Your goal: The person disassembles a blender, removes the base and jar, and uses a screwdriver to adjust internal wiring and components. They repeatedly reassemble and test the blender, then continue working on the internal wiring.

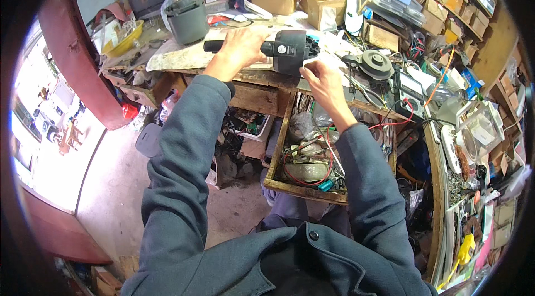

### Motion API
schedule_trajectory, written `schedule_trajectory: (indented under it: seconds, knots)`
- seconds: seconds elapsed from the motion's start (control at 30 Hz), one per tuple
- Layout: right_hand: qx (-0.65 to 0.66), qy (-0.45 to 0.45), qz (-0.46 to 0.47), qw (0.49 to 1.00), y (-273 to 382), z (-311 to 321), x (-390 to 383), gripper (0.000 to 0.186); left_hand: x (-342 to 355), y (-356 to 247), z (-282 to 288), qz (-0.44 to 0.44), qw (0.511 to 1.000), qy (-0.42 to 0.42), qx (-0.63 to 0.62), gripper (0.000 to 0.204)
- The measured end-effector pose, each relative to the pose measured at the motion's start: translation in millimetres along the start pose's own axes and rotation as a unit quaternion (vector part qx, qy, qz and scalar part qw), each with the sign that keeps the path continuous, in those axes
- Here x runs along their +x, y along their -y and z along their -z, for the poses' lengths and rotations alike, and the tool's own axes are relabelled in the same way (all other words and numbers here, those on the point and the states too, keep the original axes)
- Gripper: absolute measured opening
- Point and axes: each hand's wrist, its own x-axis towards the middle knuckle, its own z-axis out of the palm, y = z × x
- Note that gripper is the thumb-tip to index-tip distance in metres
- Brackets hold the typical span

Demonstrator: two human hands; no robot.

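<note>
A black appliance part (288,60), with a boxy head, a round pale badge and a thick bar handle, is held over the front edge of the cluttered workbench (167,57). My left hand (239,50) is wrapped over the bar, the bar's end sticking out to its left. At the head's lower right corner, my right hand (323,80) is closed in a pinch against the edge. Whether a small piece lies between those fingertips is hidden. Several dark, uneven parts show at the head's right side. A dark grey bin-shaped housing (188,24) stands behind my left hand.
An open wooden drawer (304,191) full of wires and parts juts out over my lap. To the right lie a round grey disc-shaped part (377,65) and a box with a red lead (405,95). Cardboard boxes (271,1) line the back. A yellow basket (123,40) sits left.
</note>
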Motion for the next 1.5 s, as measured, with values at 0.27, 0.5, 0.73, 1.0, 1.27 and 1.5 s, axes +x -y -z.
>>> schedule_trajectory:
  seconds: [0.27,0.5,0.73,1.0,1.27,1.5]
  knots:
    - [-0.01,-0.058,-0.049,0.997,3,-25,17,0.035,-4,-4,-5,0.011,1.0,0.002,0.017,0.072]
    - [-0.017,-0.048,-0.032,0.998,0,-16,18,0.032,-7,-1,-6,-0.011,0.999,-0.024,0.017,0.071]
    - [-0.03,-0.034,-0.009,0.999,-1,-14,17,0.029,-7,1,-5,-0.005,1.0,-0.007,0.017,0.068]
    - [0.037,0.058,-0.024,0.997,-16,26,-2,0.024,36,8,2,0.014,0.996,0.076,0.032,0.068]
    - [-0.061,0.194,-0.088,0.975,-48,137,-119,0.018,52,1,10,0.004,0.992,0.114,0.051,0.069]
    - [0.03,0.09,-0.211,0.973,-100,126,-196,0.014,48,9,2,0.01,0.997,0.072,0.033,0.074]
